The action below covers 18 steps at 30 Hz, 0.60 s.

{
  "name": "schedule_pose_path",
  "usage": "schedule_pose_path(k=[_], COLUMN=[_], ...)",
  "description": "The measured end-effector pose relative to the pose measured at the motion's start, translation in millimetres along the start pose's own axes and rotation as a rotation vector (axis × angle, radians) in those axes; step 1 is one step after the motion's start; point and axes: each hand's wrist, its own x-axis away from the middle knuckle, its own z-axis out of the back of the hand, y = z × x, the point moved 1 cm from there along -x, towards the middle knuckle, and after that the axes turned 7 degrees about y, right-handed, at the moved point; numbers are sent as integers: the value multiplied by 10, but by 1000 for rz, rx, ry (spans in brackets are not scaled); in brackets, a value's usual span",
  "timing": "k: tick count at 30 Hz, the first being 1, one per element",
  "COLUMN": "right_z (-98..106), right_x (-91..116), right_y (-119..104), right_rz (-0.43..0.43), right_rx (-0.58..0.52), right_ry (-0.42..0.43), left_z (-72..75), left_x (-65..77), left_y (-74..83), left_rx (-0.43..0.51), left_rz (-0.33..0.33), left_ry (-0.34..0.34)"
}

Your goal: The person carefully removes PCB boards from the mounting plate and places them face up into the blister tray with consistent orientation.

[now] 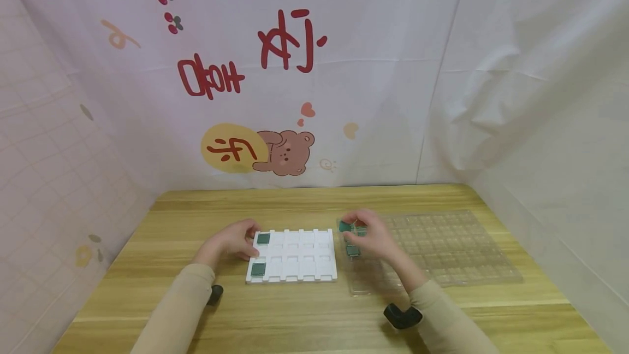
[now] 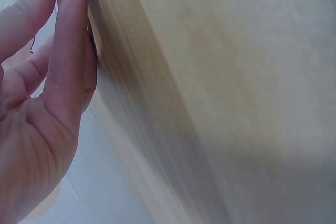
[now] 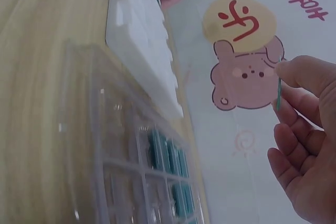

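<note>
My left hand [image 1: 239,239] pinches the left edge of a white compartment tray [image 1: 304,251]; in the left wrist view its fingers [image 2: 68,40] close on the white edge at the top. Two thin green chips lie in that tray's left column, an upper chip [image 1: 263,239] and a lower chip [image 1: 257,270]. My right hand [image 1: 369,235] pinches another green chip [image 1: 345,226] between thumb and fingers, above a clear plastic tray [image 1: 361,285]. Seen edge-on in the right wrist view, the held chip [image 3: 279,85] is a thin green line. Several green chips [image 3: 170,156] stand in the clear tray's compartments.
The clear plastic trays [image 1: 452,245] stretch far to the right over the wooden table [image 1: 295,316]. Black straps [image 1: 403,316] sit at the wrists. A printed white cloth [image 1: 383,97] hangs behind the table, with more cloth at both sides.
</note>
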Motion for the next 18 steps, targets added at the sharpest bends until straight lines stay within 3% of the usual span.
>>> schedule_pose_path(k=[11, 18], right_z=[170, 216], right_x=[45, 95], right_y=[243, 361], right_rz=[86, 67], right_rx=[77, 168], right_ry=[-49, -95], left_z=[0, 2], left_x=[-7, -9], left_y=[10, 10], left_rx=[-24, -29], left_rz=[-1, -1], left_ry=[-3, -7])
